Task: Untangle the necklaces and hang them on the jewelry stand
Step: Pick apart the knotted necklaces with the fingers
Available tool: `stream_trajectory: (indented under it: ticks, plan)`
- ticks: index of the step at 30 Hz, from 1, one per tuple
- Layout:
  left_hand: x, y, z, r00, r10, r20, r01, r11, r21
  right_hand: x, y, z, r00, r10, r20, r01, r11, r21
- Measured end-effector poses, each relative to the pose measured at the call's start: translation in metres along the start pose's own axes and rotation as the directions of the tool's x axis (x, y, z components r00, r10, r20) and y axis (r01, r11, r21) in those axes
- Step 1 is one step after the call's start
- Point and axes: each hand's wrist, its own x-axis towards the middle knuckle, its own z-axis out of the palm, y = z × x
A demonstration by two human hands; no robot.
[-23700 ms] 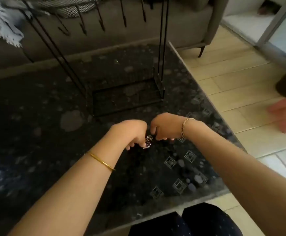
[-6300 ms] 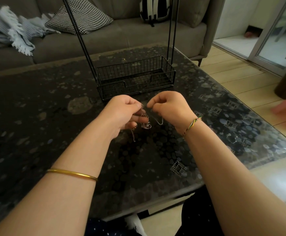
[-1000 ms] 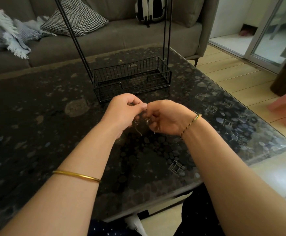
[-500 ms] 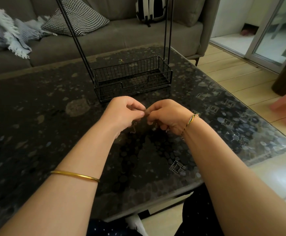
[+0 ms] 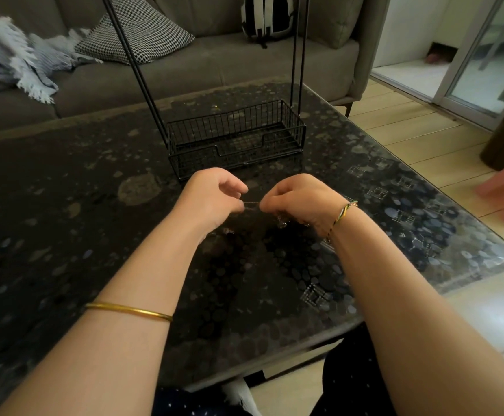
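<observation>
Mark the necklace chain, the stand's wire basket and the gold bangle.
necklace chain (image 5: 252, 203), head view, taut middle stretch.
wire basket (image 5: 193, 160), head view, front wall.
gold bangle (image 5: 127, 310), head view, top of the band.

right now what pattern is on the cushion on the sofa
A fine black-and-white houndstooth check covers the cushion; the head view, the only one, shows it.
</observation>
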Motion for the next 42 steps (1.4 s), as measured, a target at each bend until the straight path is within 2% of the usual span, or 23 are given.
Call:
stream_trajectory:
  ticks: [8,12,14,18,23,29,35,42]
  plan:
    - [-0.002,0.002,-0.003,0.997,0.079,-0.010,-0.076,0.979,0.188,0.006,0.005,-0.003,0.997,-0.036,-0.067,0.025,0.987,-0.161]
    - [-0.002,0.002,-0.001,0.996,0.085,-0.026,-0.076,0.965,0.249,0.003,0.004,-0.005,0.997,-0.058,-0.040,0.056,0.997,-0.045]
    - [-0.001,0.000,-0.001,0.998,0.062,-0.005,-0.060,0.973,0.224,0.003,0.003,-0.005,0.997,-0.071,-0.041,0.072,0.997,0.022]
    - [-0.003,-0.001,0.000,0.996,0.036,0.080,-0.044,0.993,0.108,0.002,0.002,-0.003,0.992,-0.105,-0.071,0.107,0.994,0.027]
    - [-0.004,0.006,0.000,0.989,0.147,-0.014,-0.146,0.987,0.067,0.002,0.002,-0.002,0.988,-0.126,-0.091,0.127,0.992,-0.002]
    - [-0.005,0.011,0.004,0.969,0.239,-0.056,-0.215,0.937,0.276,0.001,0.001,-0.002,0.985,-0.136,-0.102,0.136,0.991,-0.002]
    - [-0.006,0.012,0.006,0.944,0.323,-0.066,-0.273,0.880,0.390,0.000,0.000,-0.002,0.988,-0.116,-0.104,0.121,0.992,0.039]
    - [-0.007,0.009,0.007,0.866,0.495,-0.076,-0.395,0.768,0.505,0.002,0.000,-0.002,0.992,-0.099,-0.076,0.107,0.988,0.115]
